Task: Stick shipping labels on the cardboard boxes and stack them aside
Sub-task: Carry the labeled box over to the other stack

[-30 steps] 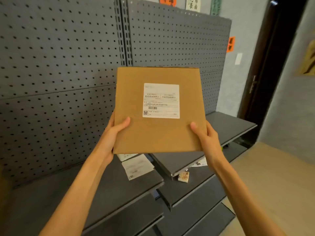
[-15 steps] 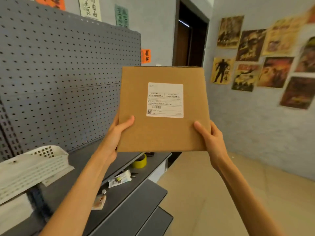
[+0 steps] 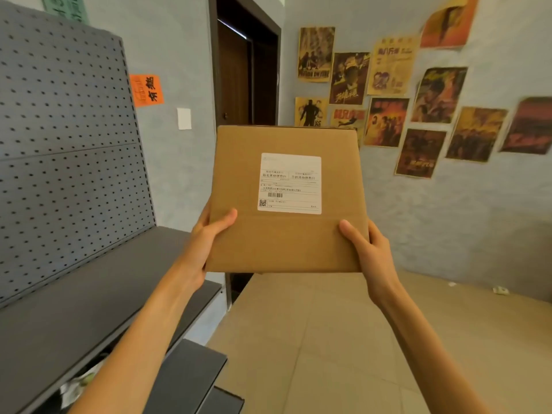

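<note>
One cardboard box is held up in mid-air in front of the person, its broad face turned toward the camera and its top edge tipped slightly away. It is closed, so nothing of its contents shows. One white shipping label is stuck flat on that face, above the middle and a little right of centre; it carries a barcode, a QR code in its lower left corner and several lines of print too small to read.

The left hand takes the box by its lower left edge: the thumb lies across the front face and the fingers are hidden behind the cardboard. The right hand takes the lower right edge in the same way, thumb on the front, fingers wrapped behind. Each grip is closed round the box, and both forearms reach up to it from below.

Left of the box stands a grey pegboard shelving unit, with a dark shelf below the box's level and another shelf lower still. Some small items lie on a lower shelf at the bottom left, too blurred to name. On the wall just left of the box are one orange paper sign with dark characters and one white wall plate. Behind the box's upper left corner is a dark doorway. Right of the box, about a dozen yellowed posters hang on the wall; their writing is not legible. Below the box is a pale tiled floor.
</note>
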